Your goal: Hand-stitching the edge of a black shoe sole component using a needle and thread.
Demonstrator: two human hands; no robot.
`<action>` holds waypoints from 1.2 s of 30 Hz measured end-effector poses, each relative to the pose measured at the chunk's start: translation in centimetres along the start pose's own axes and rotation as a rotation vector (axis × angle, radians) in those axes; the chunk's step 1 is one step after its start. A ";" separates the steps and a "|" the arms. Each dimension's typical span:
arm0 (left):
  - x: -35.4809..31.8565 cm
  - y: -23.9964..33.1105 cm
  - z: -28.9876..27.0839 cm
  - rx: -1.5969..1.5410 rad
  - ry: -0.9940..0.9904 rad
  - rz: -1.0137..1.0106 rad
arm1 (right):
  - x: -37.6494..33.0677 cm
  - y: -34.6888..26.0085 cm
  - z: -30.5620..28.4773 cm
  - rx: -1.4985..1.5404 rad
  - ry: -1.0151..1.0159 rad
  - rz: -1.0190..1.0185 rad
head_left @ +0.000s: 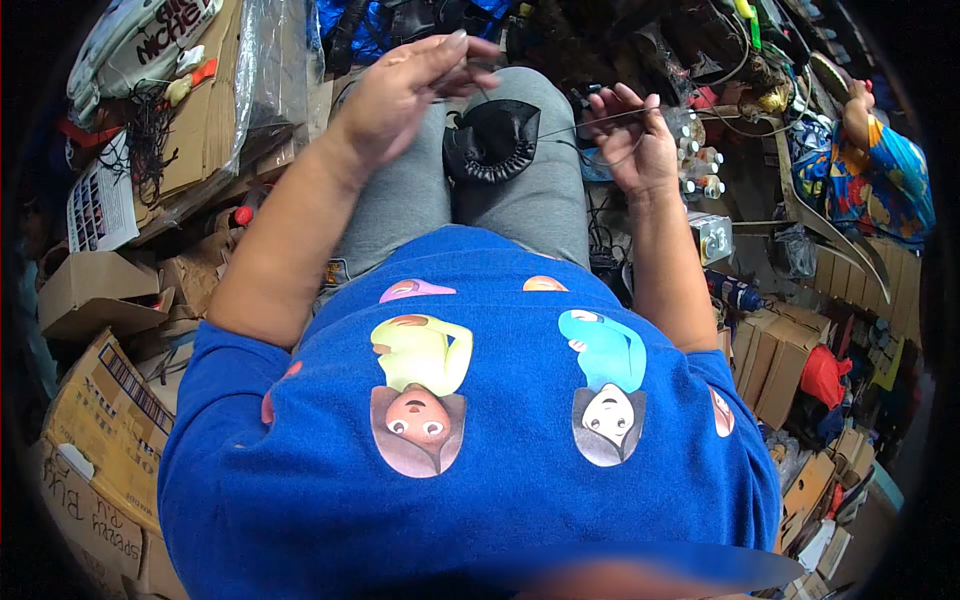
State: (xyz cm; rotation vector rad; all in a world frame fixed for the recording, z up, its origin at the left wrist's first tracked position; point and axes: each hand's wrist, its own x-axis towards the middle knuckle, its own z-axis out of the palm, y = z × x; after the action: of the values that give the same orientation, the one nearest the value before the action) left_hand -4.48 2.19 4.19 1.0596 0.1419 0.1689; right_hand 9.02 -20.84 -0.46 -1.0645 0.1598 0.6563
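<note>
A black leather shoe upper (494, 142) lies across my thighs, its curved front edge gathered into small puckers. Dark thread (575, 130) stretches from its right side to my right hand (640, 140), where it passes between thumb and forefinger; the other fingers are curled loosely. Up and to the left of the leather, my left hand (410, 85) is slightly blurred, with its fingers bent together. A thin line, seemingly thread, runs from those fingers down to the leather. Whether a needle is in either hand is too small to tell.
Cardboard sheets (215, 110) under clear plastic and an opened box (100, 295) are on the left. Several small capped bottles (705, 170) and a metal can (713, 238) stand beyond my right wrist. Another person in a colourful sleeve (895, 180) is at the far right.
</note>
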 end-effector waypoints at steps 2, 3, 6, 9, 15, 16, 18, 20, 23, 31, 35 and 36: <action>0.2 -0.1 2.3 -0.259 0.041 -0.105 | -0.9 -0.2 2.0 0.447 -0.007 0.142; 0.3 0.1 3.0 -0.515 0.071 -0.213 | -0.6 -0.2 1.0 0.549 -0.205 0.173; 1.0 -1.9 -1.8 -0.450 -0.041 -0.236 | -1.1 -1.0 -1.1 0.302 -0.326 0.183; 0.4 -1.8 -5.6 -0.528 0.008 -0.227 | -3.0 -1.3 -2.8 0.149 -0.223 0.129; 0.2 1.2 -9.7 0.251 0.017 -0.085 | -3.6 -4.2 -8.5 -0.297 -0.242 0.348; -0.1 1.9 -11.5 0.508 0.127 -0.047 | -3.7 -4.6 -9.3 -0.295 -0.247 0.352; -0.7 3.0 -11.4 0.610 0.158 -0.001 | -4.6 -5.3 -10.3 -1.269 -0.088 0.193; -0.6 2.8 -10.4 0.712 0.183 0.053 | -3.3 -5.7 -10.9 -1.261 -0.094 0.141; 0.4 -0.1 -5.1 1.015 -0.125 0.215 | -2.8 -5.5 -1.8 -1.100 -0.259 -0.184; 4.2 -4.8 -0.7 0.916 -0.415 -0.036 | -1.7 -3.2 7.4 -1.645 -0.634 -0.026; 4.6 -5.0 -0.5 0.900 -0.459 -0.134 | -1.9 -4.0 6.6 -1.680 -0.755 0.037; 4.6 -5.2 -0.3 0.898 -0.444 -0.143 | -2.3 -4.5 6.4 -1.686 -0.775 0.096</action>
State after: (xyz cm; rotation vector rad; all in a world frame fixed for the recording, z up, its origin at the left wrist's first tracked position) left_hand 0.32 0.97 -0.66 1.9442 -0.1277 -0.2950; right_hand 8.57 -17.80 7.09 -2.2596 -1.2400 1.2690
